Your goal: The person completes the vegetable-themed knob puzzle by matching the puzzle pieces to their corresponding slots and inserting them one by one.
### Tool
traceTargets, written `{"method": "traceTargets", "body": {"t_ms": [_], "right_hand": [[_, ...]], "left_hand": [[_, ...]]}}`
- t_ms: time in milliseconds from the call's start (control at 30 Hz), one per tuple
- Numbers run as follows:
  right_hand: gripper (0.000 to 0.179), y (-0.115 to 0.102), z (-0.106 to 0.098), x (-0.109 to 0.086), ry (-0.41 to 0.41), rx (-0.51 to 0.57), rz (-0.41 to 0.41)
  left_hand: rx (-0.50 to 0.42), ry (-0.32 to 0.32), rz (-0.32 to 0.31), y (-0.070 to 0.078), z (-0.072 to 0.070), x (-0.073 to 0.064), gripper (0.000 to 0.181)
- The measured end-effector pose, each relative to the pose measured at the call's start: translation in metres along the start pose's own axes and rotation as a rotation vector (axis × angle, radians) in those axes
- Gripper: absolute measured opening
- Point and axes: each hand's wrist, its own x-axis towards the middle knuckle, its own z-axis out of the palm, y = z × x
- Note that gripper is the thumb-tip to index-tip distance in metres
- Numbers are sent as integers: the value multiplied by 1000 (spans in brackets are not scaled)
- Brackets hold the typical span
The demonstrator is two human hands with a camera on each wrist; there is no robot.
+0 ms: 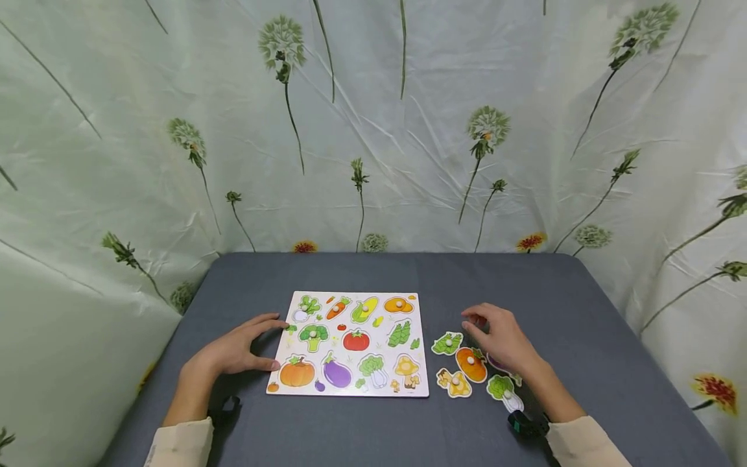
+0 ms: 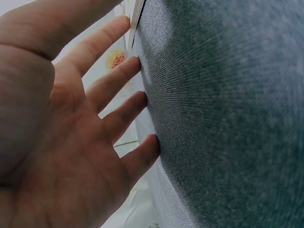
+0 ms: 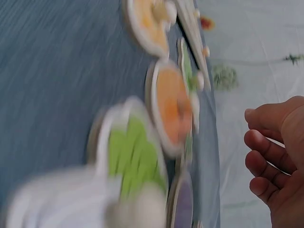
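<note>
Two hands (image 1: 236,349) (image 1: 503,336), one board (image 1: 379,338), five loose pieces (image 1: 474,371)

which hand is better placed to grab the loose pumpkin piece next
The right hand, probably: it hovers empty close to the pumpkin piece, while the left hand touches the left edge of the board.

Rm type unclear; screened-off spot: flower-print sheeting (image 1: 434,181) behind & beside grey cloth-covered tbl (image 1: 496,279).
</note>
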Motion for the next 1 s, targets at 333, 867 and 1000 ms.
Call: {"method": "traceTargets", "body": {"t_ms": [333,867,1000], "right_hand": [[12,35,-28,-24,69,-50,26],[14,64,-36,-39,-30,-5,23],[14,69,-37,-41,-27,-18,34]], "left_hand": [[-9,4,6,-2,2,-6,85],[-21,3,25,-5,-1,-5,85],[-19,2,28,-4,2,-2,85]]}}
